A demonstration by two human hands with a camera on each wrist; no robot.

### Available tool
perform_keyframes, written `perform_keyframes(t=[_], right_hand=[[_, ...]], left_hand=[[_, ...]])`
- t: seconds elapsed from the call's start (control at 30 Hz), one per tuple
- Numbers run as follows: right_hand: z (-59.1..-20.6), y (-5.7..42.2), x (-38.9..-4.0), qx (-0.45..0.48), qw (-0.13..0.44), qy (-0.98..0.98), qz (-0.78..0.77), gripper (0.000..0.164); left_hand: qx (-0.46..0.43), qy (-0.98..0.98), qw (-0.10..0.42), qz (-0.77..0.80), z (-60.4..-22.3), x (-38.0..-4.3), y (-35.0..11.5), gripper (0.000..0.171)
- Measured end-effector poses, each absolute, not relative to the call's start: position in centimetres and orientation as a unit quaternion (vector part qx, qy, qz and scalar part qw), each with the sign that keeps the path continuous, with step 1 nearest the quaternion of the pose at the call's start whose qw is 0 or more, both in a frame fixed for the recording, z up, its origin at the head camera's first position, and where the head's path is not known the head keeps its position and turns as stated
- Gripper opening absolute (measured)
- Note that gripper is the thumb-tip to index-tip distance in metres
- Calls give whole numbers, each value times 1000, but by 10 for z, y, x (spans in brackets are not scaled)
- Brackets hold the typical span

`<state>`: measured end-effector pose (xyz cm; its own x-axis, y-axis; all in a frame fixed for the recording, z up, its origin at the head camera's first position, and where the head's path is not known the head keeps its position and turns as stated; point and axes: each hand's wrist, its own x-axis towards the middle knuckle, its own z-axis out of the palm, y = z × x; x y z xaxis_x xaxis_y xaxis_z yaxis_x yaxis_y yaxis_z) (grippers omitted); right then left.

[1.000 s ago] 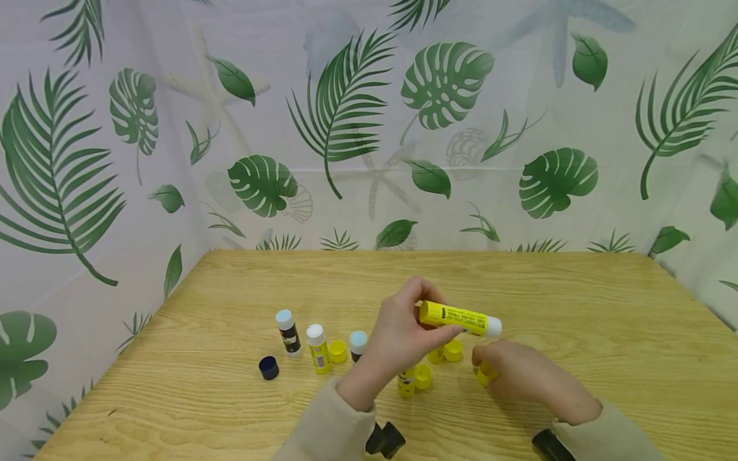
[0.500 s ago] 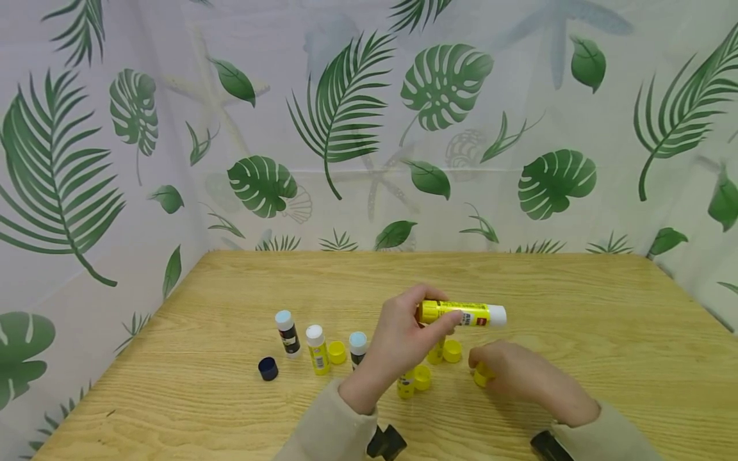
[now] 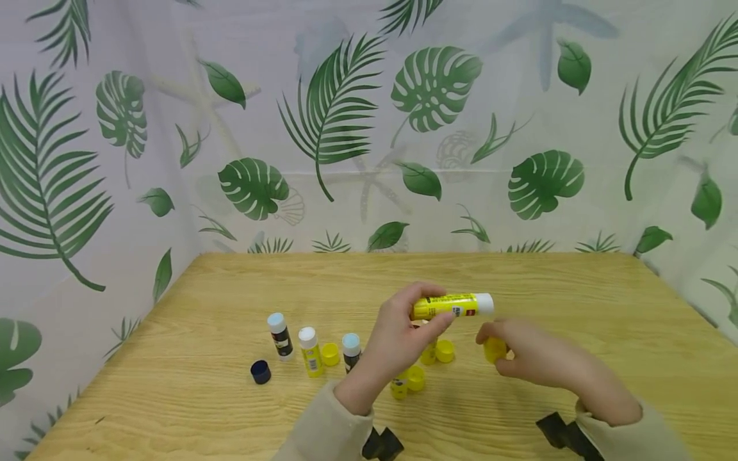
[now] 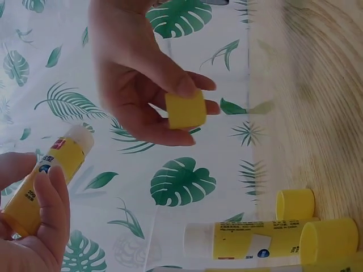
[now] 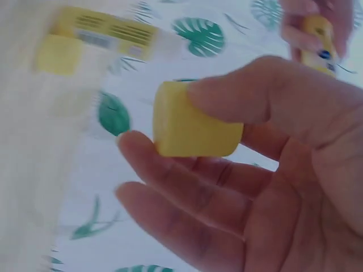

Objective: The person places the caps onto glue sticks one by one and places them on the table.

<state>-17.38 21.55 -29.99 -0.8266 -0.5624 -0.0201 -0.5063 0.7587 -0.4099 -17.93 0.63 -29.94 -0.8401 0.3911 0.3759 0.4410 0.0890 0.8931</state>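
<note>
My left hand [image 3: 394, 336] holds a yellow glue stick [image 3: 444, 307] above the table, lying nearly level, its white end pointing right. Thumb and fingers grip its yellow base. To the right, my right hand [image 3: 548, 355] pinches a yellow cap [image 3: 494, 350], clear of the glue stick. In the right wrist view the thumb presses on the cap [image 5: 195, 127] from one side, with fingers behind it. The left wrist view shows a gap between the cap [image 4: 186, 109] and the white tip of the held glue stick [image 4: 68, 156].
Uncapped glue sticks stand upright on the wooden table [image 3: 173, 410]: black ones [image 3: 280, 336] and yellow ones [image 3: 311, 352], some partly behind my left arm. Loose yellow caps [image 3: 445, 351] and a dark cap [image 3: 261, 372] lie beside them. A leaf-print curtain [image 3: 346, 211] hangs behind.
My right hand has raised the yellow cap off the table. The glue stick has turned in my left hand, so a different side of its label shows. The head view has shifted slightly.
</note>
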Motion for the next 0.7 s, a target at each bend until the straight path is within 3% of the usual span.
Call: perform_keyframes(t=[0.33, 0.7], right_hand=[[-268, 216, -175, -273, -30, 932, -238, 27], [-266, 213, -173, -265, -115, 919, -269, 30]], left_hand=[[-286, -740, 39, -608, -300, -179, 5, 27], [-282, -738, 47, -611, -300, -181, 3, 25]])
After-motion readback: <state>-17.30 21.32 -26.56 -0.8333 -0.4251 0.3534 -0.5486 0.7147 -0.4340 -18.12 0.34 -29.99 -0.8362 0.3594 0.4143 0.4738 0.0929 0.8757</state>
